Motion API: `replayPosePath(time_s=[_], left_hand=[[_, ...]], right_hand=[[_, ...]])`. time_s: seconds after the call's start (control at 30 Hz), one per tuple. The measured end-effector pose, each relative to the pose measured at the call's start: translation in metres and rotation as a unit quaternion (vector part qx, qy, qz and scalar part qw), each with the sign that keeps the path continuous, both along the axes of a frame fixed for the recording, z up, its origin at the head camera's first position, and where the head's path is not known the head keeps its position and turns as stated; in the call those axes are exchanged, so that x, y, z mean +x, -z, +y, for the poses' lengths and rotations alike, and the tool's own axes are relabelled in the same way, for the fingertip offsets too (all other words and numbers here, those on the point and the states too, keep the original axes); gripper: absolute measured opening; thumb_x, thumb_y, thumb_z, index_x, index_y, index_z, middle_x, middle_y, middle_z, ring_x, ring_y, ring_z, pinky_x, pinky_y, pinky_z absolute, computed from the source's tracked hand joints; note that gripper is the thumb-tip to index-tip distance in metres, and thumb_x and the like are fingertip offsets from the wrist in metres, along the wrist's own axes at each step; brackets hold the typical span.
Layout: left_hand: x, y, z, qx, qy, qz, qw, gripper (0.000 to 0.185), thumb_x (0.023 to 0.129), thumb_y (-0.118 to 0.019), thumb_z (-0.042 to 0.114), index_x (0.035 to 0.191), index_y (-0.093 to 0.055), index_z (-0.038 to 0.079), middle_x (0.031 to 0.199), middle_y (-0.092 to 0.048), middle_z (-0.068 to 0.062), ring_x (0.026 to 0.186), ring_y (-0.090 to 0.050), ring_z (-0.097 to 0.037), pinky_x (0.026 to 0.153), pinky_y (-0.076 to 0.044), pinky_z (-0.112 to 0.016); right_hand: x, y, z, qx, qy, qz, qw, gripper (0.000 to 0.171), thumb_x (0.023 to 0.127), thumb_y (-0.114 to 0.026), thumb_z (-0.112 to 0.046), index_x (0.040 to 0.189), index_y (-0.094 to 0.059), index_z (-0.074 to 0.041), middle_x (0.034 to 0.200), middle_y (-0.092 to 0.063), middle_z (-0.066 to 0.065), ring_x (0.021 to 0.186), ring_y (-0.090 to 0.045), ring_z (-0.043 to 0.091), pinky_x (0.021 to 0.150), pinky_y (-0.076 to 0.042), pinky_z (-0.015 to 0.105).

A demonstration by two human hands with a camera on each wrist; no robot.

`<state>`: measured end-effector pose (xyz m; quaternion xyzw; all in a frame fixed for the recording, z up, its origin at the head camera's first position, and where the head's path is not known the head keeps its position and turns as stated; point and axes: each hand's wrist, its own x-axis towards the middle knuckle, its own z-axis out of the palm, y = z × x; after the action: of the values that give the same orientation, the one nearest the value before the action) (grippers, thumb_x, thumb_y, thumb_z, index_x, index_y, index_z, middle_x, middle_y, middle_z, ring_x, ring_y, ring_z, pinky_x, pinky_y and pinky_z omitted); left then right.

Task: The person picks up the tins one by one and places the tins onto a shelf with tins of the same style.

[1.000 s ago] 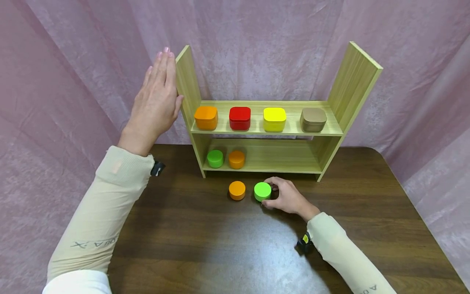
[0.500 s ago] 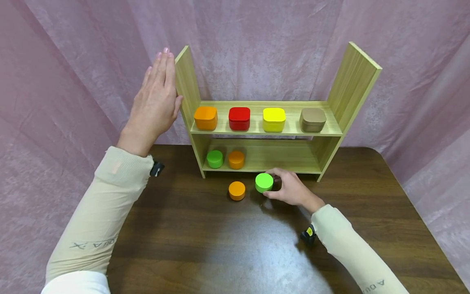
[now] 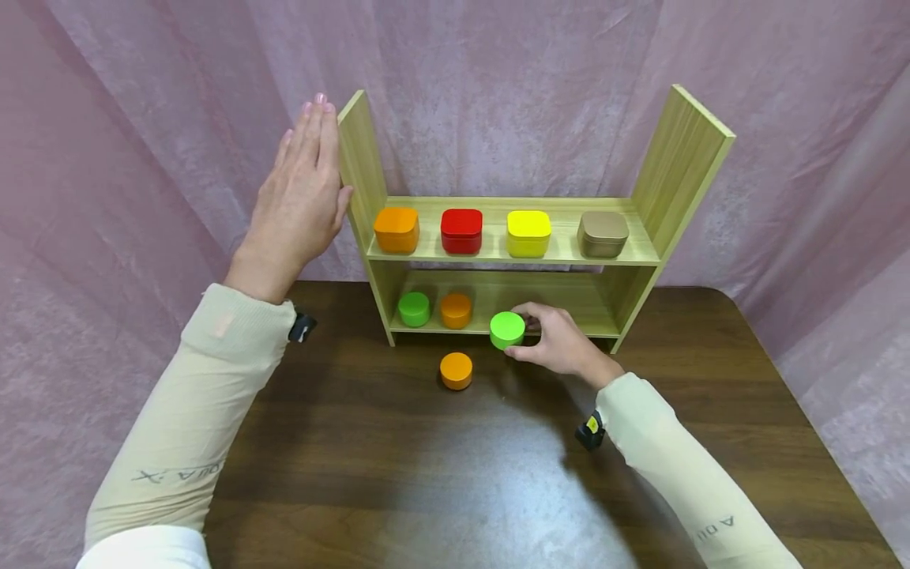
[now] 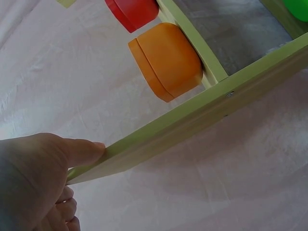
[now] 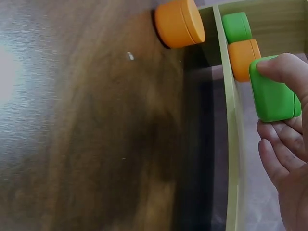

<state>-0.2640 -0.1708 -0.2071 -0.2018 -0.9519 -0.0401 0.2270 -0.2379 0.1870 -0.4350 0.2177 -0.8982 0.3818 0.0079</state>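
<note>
Pink cloth hangs behind a dark wooden table (image 3: 426, 474) bearing a small shelf (image 3: 682, 166). At its lower board's front edge, seemingly just above it, the right hand (image 3: 562, 348) grips a green tin (image 3: 507, 329). Flat, with straight fingers, the left hand (image 3: 302, 197) presses the shelf's left side panel.

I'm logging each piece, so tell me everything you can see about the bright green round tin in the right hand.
The bright green round tin is a short, smooth cylinder with a flat top and a glossy, painted look. The right hand grips its side with curled fingers, thumb across it, holding it upright at the front edge of the shelf's lower board, right of an orange tin. Whether it rests on the board is unclear.
</note>
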Motion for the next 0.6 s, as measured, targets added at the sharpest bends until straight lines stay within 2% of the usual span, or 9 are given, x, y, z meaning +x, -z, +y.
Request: replayPosePath(time_s=[0.37,0.6], left_hand=[[0.0,-0.001,0.0,-0.004,-0.005,-0.004,1.0,0.087,0.107,-0.057,0.015,0.167,0.003,-0.004,0.178,0.004,-0.018,0.167,-0.004,-0.036,0.136,-0.008,-0.052],[0.0,-0.002,-0.001,-0.008,-0.01,-0.012,0.9998,0.088,0.107,-0.056,0.016,0.167,0.005,-0.003,0.178,0.007,-0.017,0.167,-0.001,-0.035,0.136,-0.006,-0.052]], right_hand=[[-0.018,-0.01,-0.003,0.017,0.02,-0.004,1.0,0.062,0.083,-0.09,-0.023,0.135,-0.065,0.0,0.123,-0.075,0.017,0.109,-0.074,0.033,0.097,-0.062,0.048],[-0.028,-0.009,-0.002,0.041,0.033,-0.01,0.999,0.064,0.084,-0.09,-0.027,0.136,-0.065,0.001,0.126,-0.074,0.018,0.113,-0.073,0.034,0.101,-0.06,0.048]])
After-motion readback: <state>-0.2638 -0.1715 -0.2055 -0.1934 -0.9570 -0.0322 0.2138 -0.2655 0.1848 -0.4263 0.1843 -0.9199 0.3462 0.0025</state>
